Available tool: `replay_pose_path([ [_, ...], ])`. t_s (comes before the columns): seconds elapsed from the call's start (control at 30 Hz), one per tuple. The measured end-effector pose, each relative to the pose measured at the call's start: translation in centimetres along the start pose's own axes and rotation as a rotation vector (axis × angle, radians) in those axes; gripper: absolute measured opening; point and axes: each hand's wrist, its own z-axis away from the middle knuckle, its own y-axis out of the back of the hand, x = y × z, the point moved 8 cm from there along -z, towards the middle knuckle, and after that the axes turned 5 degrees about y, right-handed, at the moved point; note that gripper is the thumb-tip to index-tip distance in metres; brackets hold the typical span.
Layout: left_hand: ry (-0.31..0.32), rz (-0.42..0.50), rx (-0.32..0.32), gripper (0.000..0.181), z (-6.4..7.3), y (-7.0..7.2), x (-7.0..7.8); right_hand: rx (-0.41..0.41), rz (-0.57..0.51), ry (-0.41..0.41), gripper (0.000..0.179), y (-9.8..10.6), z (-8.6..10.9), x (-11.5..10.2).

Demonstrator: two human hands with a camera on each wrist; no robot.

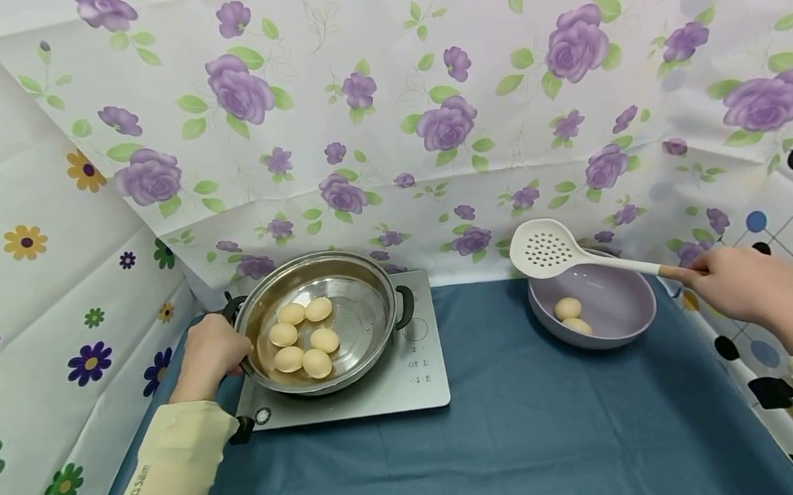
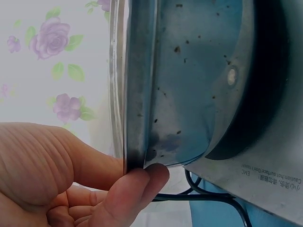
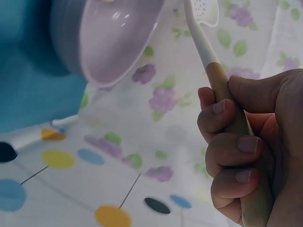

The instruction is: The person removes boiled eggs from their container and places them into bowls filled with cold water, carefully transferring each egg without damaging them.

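My left hand [image 1: 208, 354] pinches the rim of a stainless steel pot [image 1: 365, 354] at its left side, near a black handle. In the left wrist view the thumb and a finger [image 2: 120, 194] close on the rim from both sides. Several brown eggs [image 1: 317, 363] lie in the left half of the pot. My right hand [image 1: 738, 286] grips the wooden handle of a white slotted skimmer [image 1: 543, 249], fingers wrapped around it. The skimmer's head is above the left rim of a lilac bowl [image 1: 615, 303] and carries nothing. Two eggs [image 1: 567, 309] lie inside that bowl.
The pot is over a silver induction cooker [image 1: 430, 380] on a blue tablecloth [image 1: 514, 436]. A black cord [image 2: 213, 197] runs by the cooker's edge. Flowered sheets [image 1: 391, 143] hang behind and at the left; a dotted one [image 1: 788, 219] hangs at the right.
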Motion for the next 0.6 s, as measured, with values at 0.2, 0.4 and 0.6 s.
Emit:
replay_pose_path([
  [0.2, 0.003, 0.004, -0.004, 0.018, 0.1, 0.0, 0.0, -0.011, -0.004, 0.02, 0.07, 0.8, -0.5, -3.1],
  [0.4, 0.006, -0.002, -0.012, 0.019, 0.2, -0.1, 0.0, 0.055, 0.005, 0.053, 0.064, 2.2, -1.0, -6.6],
  [0.6, 0.002, -0.001, -0.016, 0.02, 0.2, -0.1, 0.1, 0.104, 0.0, 0.145, 0.056, 3.5, -1.7, -11.0],
])
